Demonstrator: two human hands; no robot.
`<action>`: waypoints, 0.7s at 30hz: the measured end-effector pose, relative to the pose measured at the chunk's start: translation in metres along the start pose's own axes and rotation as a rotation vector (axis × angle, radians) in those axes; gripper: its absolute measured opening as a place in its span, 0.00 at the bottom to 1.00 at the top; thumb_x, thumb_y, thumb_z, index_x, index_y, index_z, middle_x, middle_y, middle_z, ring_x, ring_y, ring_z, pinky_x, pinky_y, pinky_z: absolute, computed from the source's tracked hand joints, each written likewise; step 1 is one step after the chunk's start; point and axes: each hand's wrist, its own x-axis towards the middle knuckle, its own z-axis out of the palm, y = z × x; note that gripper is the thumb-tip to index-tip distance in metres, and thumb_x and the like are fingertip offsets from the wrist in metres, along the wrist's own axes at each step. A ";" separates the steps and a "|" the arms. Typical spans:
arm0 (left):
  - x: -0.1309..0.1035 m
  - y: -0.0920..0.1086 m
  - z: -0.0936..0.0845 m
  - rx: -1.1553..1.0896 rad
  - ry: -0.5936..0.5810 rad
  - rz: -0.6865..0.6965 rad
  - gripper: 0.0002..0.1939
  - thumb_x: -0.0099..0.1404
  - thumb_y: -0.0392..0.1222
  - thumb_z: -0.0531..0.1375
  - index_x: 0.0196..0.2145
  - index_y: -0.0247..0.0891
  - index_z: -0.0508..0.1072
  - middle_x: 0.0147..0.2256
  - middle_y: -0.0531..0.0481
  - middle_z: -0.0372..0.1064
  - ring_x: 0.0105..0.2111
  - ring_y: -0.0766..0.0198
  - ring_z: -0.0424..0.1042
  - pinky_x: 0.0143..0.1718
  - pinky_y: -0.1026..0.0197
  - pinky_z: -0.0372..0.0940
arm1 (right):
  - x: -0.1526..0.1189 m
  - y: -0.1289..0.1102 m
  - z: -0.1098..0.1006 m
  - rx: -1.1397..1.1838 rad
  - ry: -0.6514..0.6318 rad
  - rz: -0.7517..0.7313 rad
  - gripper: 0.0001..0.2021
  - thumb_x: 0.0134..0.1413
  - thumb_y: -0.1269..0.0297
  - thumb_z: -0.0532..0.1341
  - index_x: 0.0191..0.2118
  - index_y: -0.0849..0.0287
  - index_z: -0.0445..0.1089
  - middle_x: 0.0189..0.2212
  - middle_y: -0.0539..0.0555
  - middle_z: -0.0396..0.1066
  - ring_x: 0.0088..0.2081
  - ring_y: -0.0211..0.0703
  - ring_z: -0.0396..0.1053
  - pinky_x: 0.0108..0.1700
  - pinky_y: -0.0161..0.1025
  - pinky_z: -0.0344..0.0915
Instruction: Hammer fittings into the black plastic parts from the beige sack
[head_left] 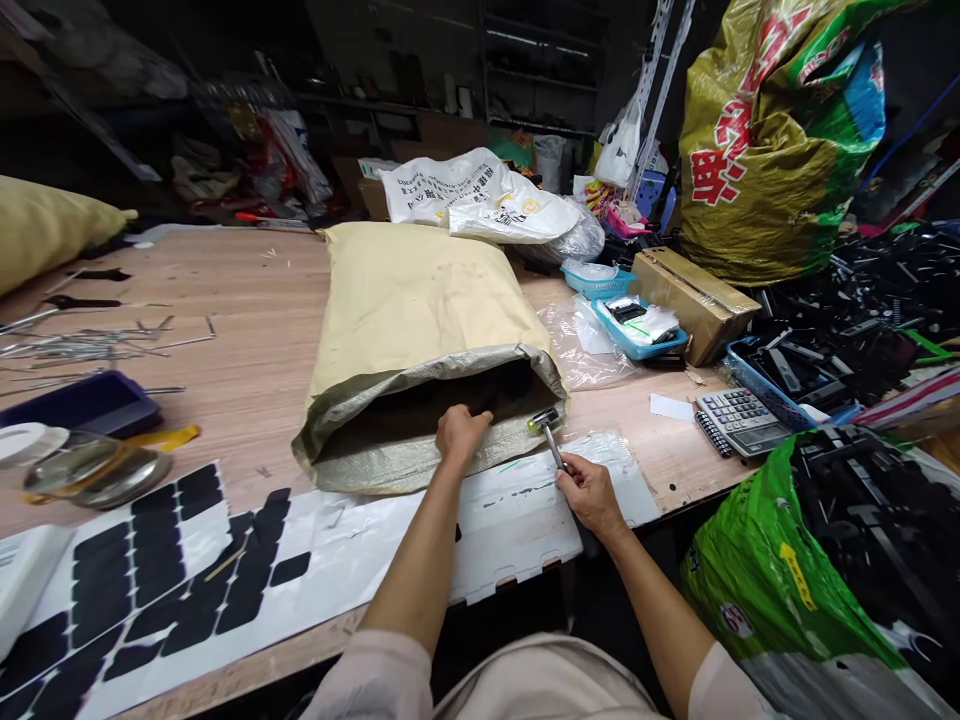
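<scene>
A large cream sack (427, 290) lies on the wooden table with its wide mouth facing me; dark contents show dimly inside. My left hand (463, 437) is at the lower edge of the opening, fingers curled; whatever it may hold is too small or hidden to name. My right hand (592, 492) grips the dark handle of a small hammer (551, 437), whose head rests near the right corner of the sack's mouth. Beneath both hands lies a white board (517, 520) along the table's front edge.
Black adhesive pads (157, 550) on white sheets lie at left, beside a navy tray (82, 402) and metal rods (97, 345). At right are a calculator (742, 420), a cardboard box (694, 300), blue baskets (641, 340) and a green sack (780, 560) of black parts.
</scene>
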 end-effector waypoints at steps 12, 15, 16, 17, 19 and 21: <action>-0.071 -0.021 -0.010 0.119 -0.059 0.329 0.12 0.58 0.48 0.63 0.39 0.45 0.81 0.33 0.51 0.73 0.40 0.56 0.70 0.40 0.58 0.63 | -0.002 -0.003 -0.001 -0.040 0.040 -0.017 0.17 0.55 0.61 0.60 0.46 0.63 0.79 0.21 0.46 0.65 0.21 0.35 0.58 0.25 0.32 0.60; -0.071 -0.022 -0.009 0.119 -0.066 0.354 0.12 0.59 0.47 0.63 0.40 0.45 0.81 0.33 0.51 0.73 0.40 0.56 0.70 0.40 0.58 0.63 | -0.005 -0.006 -0.001 -0.073 0.036 -0.030 0.18 0.55 0.61 0.60 0.47 0.62 0.79 0.24 0.48 0.70 0.22 0.36 0.61 0.26 0.32 0.62; -0.070 -0.022 -0.009 0.114 -0.071 0.359 0.12 0.59 0.47 0.63 0.40 0.46 0.81 0.33 0.51 0.73 0.40 0.56 0.70 0.41 0.58 0.63 | -0.006 -0.008 -0.001 -0.086 0.029 -0.045 0.18 0.55 0.62 0.60 0.47 0.61 0.79 0.25 0.49 0.72 0.23 0.37 0.63 0.26 0.33 0.64; -0.070 -0.023 -0.009 0.109 -0.077 0.363 0.12 0.59 0.47 0.63 0.40 0.46 0.81 0.33 0.51 0.73 0.40 0.56 0.70 0.41 0.58 0.63 | -0.008 -0.011 0.000 -0.104 0.021 -0.065 0.18 0.55 0.62 0.60 0.48 0.61 0.79 0.27 0.50 0.74 0.24 0.38 0.66 0.27 0.33 0.65; -0.069 -0.024 -0.010 0.100 -0.087 0.363 0.12 0.59 0.47 0.63 0.40 0.46 0.82 0.33 0.51 0.73 0.40 0.57 0.70 0.41 0.58 0.63 | -0.011 -0.016 0.002 -0.153 0.008 -0.116 0.17 0.55 0.64 0.60 0.48 0.60 0.79 0.29 0.52 0.77 0.26 0.41 0.70 0.30 0.35 0.68; -0.069 -0.025 -0.010 0.098 -0.090 0.360 0.12 0.59 0.48 0.63 0.40 0.46 0.82 0.33 0.52 0.73 0.40 0.57 0.70 0.41 0.58 0.63 | -0.013 -0.021 0.004 -0.215 0.008 -0.183 0.17 0.54 0.65 0.60 0.48 0.59 0.79 0.32 0.54 0.79 0.29 0.44 0.73 0.34 0.37 0.71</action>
